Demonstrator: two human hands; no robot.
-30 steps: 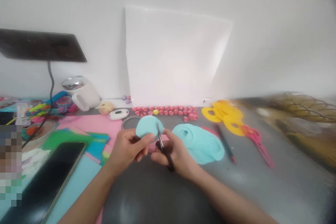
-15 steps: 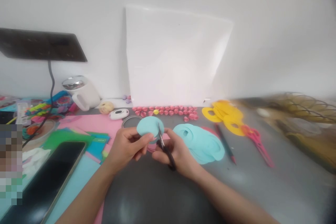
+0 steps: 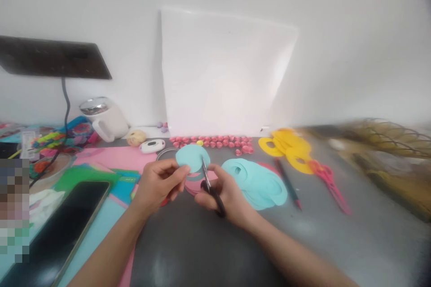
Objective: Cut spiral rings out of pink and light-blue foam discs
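Note:
Between thumb and fingers, my left hand (image 3: 160, 184) pinches the left edge of a light-blue paper circle (image 3: 190, 158). My right hand (image 3: 229, 195) is wrapped round the black handles of a pair of scissors (image 3: 215, 197), whose blades point up and lie at the circle's right part. Under and behind the hands is some pink cut paper (image 3: 195, 184), partly hidden. Just right of my right hand lies a pile of light-blue paper pieces (image 3: 256, 184), some with round holes.
Rows of small pink rolled pieces (image 3: 222, 141) line the back, before a white board (image 3: 229, 71). Rightward lie a dark pencil (image 3: 289, 184), yellow paper rings (image 3: 289, 145) and pink scissors (image 3: 333, 188). A phone (image 3: 60, 233), coloured paper and a white mug (image 3: 109, 119) stand left.
My left hand has shifted slightly left, and the light-blue circle has turned to face me more fully. My right hand and the scissors stay almost in place.

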